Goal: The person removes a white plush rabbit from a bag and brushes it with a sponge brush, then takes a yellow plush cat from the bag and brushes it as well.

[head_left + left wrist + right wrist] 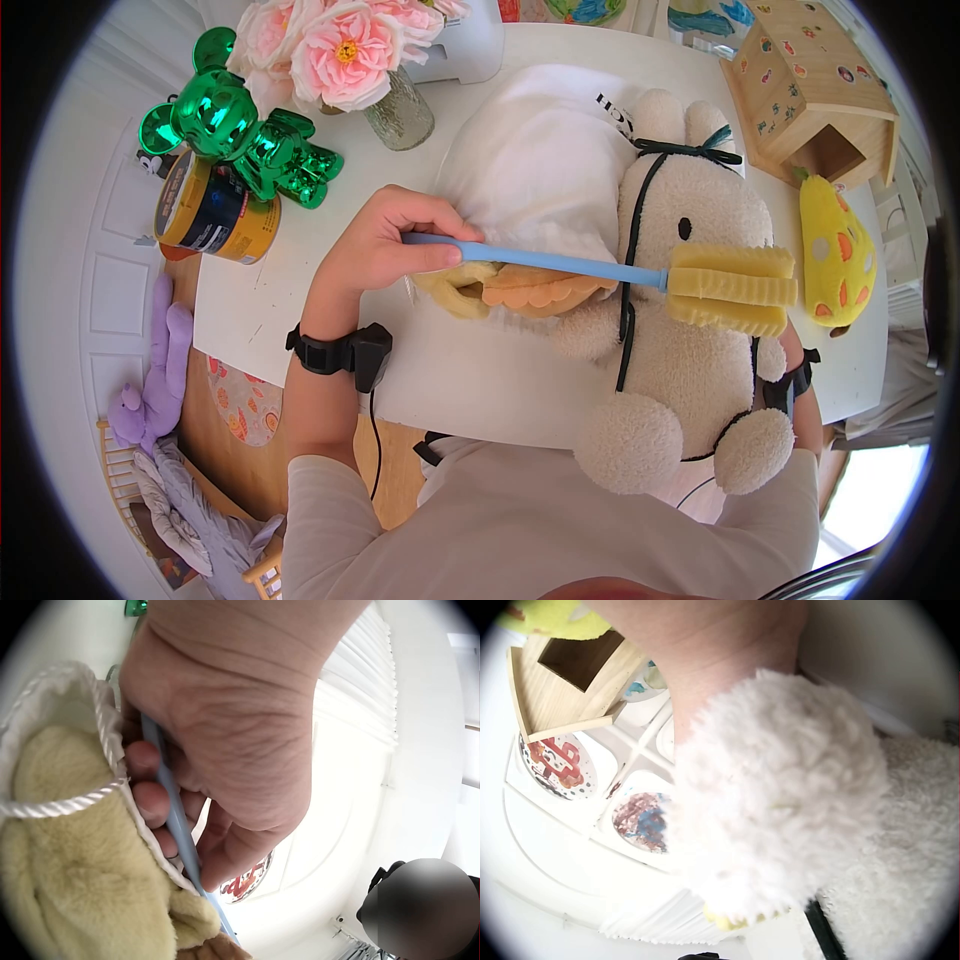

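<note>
My left hand (405, 235) grips the light blue handle of a sponge brush (560, 262), thumb along it and fingers curled around. Its yellow ribbed sponge head (730, 290) overlaps a white plush toy (690, 205) with dark green cords. My right hand is hidden behind this plush; only the wrist (795, 365) shows past its side, and a fluffy white ball (780, 795) blocks the fingers in the right wrist view, so I cannot tell how they lie. Beside my left hand, a white drawstring bag (540, 150) has a yellow plush (82, 847) and a peach scalloped piece (545, 290) at its mouth.
A shiny green bear figure (225, 125) tops a yellow-and-black tub (215, 215) at the left. Pink flowers (345, 55) stand in a glass vase (400, 115) at the back. To the right are a wooden birdhouse (800, 85) and a yellow spotted plush (835, 250).
</note>
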`<state>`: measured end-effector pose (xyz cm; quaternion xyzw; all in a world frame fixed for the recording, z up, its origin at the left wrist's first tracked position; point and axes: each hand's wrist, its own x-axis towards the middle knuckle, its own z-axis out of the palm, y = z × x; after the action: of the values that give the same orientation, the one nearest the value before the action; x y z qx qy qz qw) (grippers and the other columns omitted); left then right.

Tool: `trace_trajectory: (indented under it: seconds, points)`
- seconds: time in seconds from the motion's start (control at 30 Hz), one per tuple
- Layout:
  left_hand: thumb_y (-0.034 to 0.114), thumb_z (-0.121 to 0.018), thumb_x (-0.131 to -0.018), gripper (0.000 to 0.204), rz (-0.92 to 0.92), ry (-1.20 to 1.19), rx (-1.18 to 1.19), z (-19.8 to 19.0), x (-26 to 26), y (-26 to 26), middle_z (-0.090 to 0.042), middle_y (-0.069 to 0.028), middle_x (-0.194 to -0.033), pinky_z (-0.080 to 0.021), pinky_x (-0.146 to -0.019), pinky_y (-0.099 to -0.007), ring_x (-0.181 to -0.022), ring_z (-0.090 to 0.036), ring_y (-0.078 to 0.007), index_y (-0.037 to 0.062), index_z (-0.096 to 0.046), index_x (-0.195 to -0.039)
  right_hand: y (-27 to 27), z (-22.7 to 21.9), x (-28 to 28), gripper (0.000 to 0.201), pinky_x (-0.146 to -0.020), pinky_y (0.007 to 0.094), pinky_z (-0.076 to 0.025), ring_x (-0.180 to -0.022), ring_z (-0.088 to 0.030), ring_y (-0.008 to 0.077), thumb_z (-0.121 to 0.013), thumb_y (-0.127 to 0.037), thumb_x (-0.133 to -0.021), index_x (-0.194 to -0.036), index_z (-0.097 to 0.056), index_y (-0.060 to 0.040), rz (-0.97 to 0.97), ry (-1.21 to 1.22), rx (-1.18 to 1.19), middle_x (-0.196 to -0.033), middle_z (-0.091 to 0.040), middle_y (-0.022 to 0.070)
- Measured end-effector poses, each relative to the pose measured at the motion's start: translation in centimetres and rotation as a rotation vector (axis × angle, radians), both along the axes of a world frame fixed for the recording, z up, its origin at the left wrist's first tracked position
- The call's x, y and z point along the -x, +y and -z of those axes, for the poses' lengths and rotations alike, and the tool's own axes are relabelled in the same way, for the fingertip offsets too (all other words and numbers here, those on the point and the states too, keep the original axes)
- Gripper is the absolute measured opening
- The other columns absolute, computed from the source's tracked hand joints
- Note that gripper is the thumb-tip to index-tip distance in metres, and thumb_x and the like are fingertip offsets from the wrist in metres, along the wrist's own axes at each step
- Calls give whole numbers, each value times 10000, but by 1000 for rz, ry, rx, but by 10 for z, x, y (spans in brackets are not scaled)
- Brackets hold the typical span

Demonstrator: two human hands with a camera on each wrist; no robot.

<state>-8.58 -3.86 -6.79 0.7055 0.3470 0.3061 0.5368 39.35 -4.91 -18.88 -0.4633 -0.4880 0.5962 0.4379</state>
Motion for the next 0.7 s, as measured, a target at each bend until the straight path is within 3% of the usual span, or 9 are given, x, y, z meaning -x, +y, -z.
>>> trace_trajectory:
  seconds: [0.53, 0.7]
  points:
    - [-12, -683, -774, 166, -4, 16, 9, 1, 1, 0, -698, -77, -896, -500, -704, -239, -780, -628, -101, -25, -682, -939, -2, -3, 0, 716, -931, 360, -466, -1129, -552, 243, -587, -464, -894, -1339, -406, 66, 2, -4, -4, -1267, -537, 151]
    - [51, -718, -743, 188, -58, 4, 42, 1, -1, -2, -686, -58, -823, -434, -637, -225, -719, -595, -102, -11, -703, -920, -3, -4, 0, 718, -930, 360, -467, -1128, -553, 243, -587, -467, -893, -1339, -406, 67, 6, -1, -2, -1266, -537, 151]
